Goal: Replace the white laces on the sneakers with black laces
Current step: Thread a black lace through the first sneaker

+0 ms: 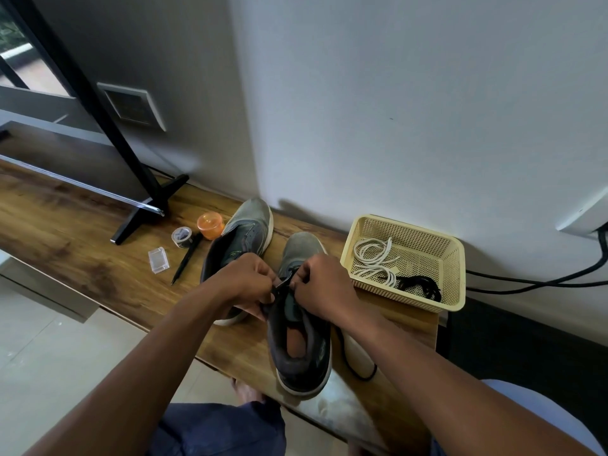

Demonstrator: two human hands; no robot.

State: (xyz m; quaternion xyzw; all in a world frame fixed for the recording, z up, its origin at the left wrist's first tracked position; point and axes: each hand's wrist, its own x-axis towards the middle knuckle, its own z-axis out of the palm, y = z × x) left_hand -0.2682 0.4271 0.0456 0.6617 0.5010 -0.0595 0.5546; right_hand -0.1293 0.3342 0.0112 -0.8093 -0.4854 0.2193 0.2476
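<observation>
Both hands, left (245,281) and right (324,284), pinch the black lace (283,284) over the shoe (297,327). The lace looks limp and light; grip near its stiff tip.

Both hands, the left hand (245,279) and right hand (324,289), hide the lacing on the near sneaker (301,350); beneath the fingers, the black lace (353,363) cannot be traced to its eyelets.

— Grey sneakers (297,327) with white soles, dark collars, on brown woodgrain table (75,238).
— Pale yellow perforated basket (457,268): white laces (375,261), black laces (419,284).
— Orange jar (210,225), grey tape roll (182,236), black pen (186,260), clear box (159,260).
</observation>
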